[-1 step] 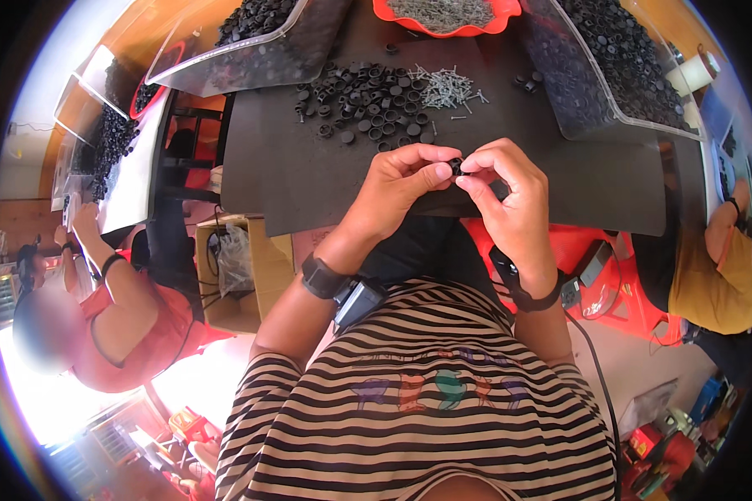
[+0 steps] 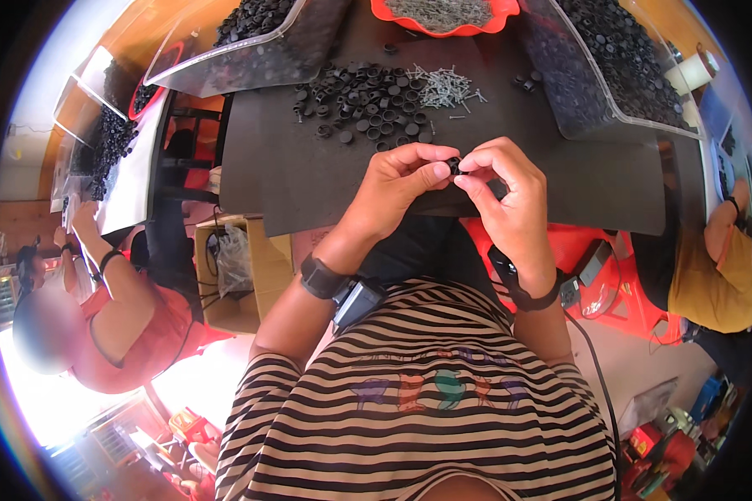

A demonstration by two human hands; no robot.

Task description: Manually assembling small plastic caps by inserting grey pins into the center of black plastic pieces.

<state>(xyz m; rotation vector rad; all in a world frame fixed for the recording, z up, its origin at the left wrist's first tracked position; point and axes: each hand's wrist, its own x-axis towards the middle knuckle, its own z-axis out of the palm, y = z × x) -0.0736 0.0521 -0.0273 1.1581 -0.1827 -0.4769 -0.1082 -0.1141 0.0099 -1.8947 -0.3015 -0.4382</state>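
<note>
A small round black plastic part (image 2: pixel 454 165) is held above the dark tabletop, close to its near edge. My left hand (image 2: pixel 397 185) pinches it between thumb and forefinger. My right hand (image 2: pixel 510 188) grips the same part from the other side with thumb and fingertips. The fingers hide most of it. Beyond my hands lies a loose heap of black round caps and rings (image 2: pixel 363 96). Touching the heap's right side is a pile of silver screws (image 2: pixel 444 86).
Clear bins of black parts stand at far left (image 2: pixel 251 67) and far right (image 2: pixel 614 92). A red scalloped bowl (image 2: pixel 443 32) of screws sits between them. Open cardboard box (image 2: pixel 271 275) below the table's left. Two people work at either side; a cable (image 2: pixel 597 359) hangs by my right arm.
</note>
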